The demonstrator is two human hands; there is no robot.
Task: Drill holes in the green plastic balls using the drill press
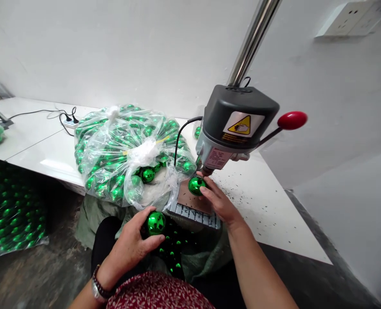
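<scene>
My left hand (135,238) holds a shiny green ball (156,223) between thumb and fingers, above a dark opening with more green balls in it near my lap. Another green ball (197,186) is in my right hand (218,199), over the brown board (193,202) on the drill press base. The grey drill press (238,116) has its chuck just above that ball; whether a bit touches it cannot be made out. Beside the base, an open clear plastic bag (113,141) full of green balls lies on the white table (58,154).
A red-knobbed lever (292,120) sticks out at the drill's right. Dark chips litter the table around the base. A second bag of green balls (10,210) stands at the lower left. A power strip (71,123) with plugs and black cords lies behind.
</scene>
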